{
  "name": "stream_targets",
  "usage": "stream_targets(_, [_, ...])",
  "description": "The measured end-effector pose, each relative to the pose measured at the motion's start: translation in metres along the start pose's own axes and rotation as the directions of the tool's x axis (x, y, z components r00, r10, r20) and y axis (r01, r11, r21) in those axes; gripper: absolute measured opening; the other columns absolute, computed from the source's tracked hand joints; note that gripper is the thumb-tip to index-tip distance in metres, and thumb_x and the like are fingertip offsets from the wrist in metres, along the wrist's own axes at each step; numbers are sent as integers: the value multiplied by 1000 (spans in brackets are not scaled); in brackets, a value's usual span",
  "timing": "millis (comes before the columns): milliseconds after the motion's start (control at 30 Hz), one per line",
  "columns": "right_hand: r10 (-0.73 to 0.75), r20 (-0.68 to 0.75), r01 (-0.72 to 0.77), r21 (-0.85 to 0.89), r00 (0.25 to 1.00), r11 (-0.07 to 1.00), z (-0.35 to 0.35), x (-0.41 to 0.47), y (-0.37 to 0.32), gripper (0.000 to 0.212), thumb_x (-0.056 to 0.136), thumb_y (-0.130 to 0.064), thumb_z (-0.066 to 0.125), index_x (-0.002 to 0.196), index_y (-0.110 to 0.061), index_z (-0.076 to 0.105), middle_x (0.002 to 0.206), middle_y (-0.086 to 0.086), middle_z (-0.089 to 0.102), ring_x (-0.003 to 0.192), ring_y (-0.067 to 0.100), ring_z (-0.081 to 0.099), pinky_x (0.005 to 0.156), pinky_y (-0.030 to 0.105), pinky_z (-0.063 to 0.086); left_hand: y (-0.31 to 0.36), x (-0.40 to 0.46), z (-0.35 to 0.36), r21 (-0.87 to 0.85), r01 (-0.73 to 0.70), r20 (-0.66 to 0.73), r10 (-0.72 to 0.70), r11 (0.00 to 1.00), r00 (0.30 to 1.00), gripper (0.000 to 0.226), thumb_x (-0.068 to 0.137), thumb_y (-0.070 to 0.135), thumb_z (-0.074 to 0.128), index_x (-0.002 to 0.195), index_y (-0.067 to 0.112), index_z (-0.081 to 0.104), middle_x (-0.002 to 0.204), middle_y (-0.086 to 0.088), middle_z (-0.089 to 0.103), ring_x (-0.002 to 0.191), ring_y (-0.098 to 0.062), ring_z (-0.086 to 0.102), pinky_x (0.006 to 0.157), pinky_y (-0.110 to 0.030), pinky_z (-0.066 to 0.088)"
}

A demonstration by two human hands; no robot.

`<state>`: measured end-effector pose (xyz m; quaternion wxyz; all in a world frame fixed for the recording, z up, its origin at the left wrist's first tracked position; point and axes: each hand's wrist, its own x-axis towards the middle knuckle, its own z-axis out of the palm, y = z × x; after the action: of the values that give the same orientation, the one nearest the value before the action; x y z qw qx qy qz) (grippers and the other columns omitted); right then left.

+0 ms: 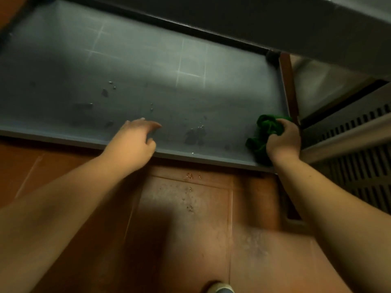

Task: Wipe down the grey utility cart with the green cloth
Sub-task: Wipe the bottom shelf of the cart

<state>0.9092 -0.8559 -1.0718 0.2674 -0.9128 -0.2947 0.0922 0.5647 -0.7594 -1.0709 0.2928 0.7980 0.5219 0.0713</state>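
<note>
Down low, the person's two bare arms reached toward the bottom shelf of the grey cart (131, 66), a flat grey tray with a raised lip along its near edge. The right hand (282, 139) was clenched around the green cloth (263, 132), which was bunched into a wad and pressed at the shelf's near right corner, partly draped over the lip. The left hand (135, 142) sat well apart from the cloth, along the same near edge toward the middle of the shelf; its fingers were spread loosely and grasped nothing, with the palm over the lip. Between the two hands, dark wet patches (195, 135) and small droplets marked the shelf surface, with more scattered farther in. Pale scratch lines crossed the shelf's far part. Below the shelf lay a reddish tiled floor (186, 229), and a slotted grille (359, 166) stood just beside the shelf's right end.
</note>
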Motion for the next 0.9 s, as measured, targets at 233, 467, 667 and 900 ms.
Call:
stream_targets(233, [-114, 31, 118, -252, 993, 960, 18, -12, 8, 58, 86, -10, 57, 142, -16, 42, 149, 9, 37, 134, 34, 40, 114, 41, 28, -29, 4, 5, 67, -25, -124, 33, 997, 992, 7, 84, 30, 72, 87, 24, 73, 98, -2, 65, 101, -27, 57, 86, -44, 50])
stream_targets(467, [-81, 32, 86, -200, 996, 976, 20, -29, 3, 59, 85, -15, 60, 141, -21, 44, 150, 8, 34, 134, 34, 40, 115, 39, 28, -30, -11, 14, 146, -31, -169, 56, 989, 984, 16, 84, 44, 69, 83, 28, 68, 92, 2, 60, 100, -30, 51, 81, -41, 39])
stream_targets(667, [-76, 46, 84, -224, 996, 971, 24, -27, 1, 62, 83, -13, 58, 142, -22, 43, 150, 9, 33, 130, 39, 39, 112, 42, 31, -32, -4, 8, 89, -77, -103, 86, 993, 991, 19, 77, 43, 76, 76, 29, 63, 78, 9, 52, 88, -22, 50, 76, -36, 39])
stream_targets(900, [-305, 192, 326, -88, 933, 941, 37, -60, -15, 59, 79, -6, 62, 135, -24, 52, 146, 2, 42, 133, 28, 40, 111, 33, 33, -37, -4, 15, 7, -86, -108, 86, 996, 990, 26, 75, 34, 80, 66, 27, 57, 73, 11, 44, 84, -20, 47, 75, -37, 40])
